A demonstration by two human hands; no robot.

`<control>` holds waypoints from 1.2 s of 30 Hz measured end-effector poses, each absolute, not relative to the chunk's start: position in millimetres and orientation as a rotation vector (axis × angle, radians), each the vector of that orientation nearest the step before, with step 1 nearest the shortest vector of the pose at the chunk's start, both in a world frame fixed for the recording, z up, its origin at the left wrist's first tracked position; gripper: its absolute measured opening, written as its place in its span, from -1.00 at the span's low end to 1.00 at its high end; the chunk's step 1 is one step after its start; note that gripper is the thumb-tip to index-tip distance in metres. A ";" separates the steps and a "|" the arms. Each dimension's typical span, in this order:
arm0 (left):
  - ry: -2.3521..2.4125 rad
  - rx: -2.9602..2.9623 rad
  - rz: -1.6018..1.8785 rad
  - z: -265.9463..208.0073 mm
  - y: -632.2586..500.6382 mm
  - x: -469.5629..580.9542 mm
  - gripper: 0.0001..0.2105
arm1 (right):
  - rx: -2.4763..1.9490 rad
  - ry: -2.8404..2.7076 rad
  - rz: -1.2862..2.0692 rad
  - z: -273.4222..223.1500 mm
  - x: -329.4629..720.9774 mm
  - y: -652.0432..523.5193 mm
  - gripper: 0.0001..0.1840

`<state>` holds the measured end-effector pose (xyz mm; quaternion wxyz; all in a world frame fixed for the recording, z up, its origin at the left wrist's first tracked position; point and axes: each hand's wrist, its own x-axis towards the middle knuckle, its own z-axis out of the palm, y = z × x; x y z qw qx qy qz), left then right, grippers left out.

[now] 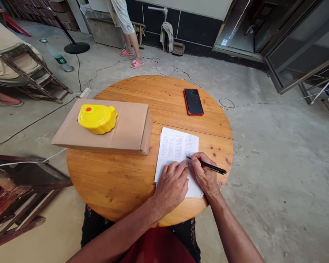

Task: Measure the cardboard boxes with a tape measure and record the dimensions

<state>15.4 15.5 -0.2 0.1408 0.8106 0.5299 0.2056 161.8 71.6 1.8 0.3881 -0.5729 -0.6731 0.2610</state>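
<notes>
My right hand (205, 173) grips a black pen (212, 167), its tip at the sheet of paper (192, 184). Rows of small handwriting cover the upper part of this white sheet, which seems to lie on at least one more. Flat on the lower left of the paper rests my left hand (172, 184), fingers stretched out toward the pen tip. Both hands are over the near right part of a round wooden table (112, 182).
A cardboard box (126, 124) stands on the table's left, with a yellow tape-measure-shaped case (97, 117) on top. Beyond the paper lies a red-edged phone (193, 102). Cables run over the floor. A person in pink slippers (137, 64) stands behind; another sits at left near a wooden chair (34, 69).
</notes>
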 end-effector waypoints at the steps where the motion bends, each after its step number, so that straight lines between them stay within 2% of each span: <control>1: 1.530 2.343 0.596 -0.3 15.4 15.4 -0.70 | -1.459 -1.711 0.664 1.7 161.7 71.5 -0.79; 36: 1.530 2.318 0.616 -0.9 16.0 15.0 -0.69 | -1.431 -1.726 0.672 1.7 161.4 71.4 -0.79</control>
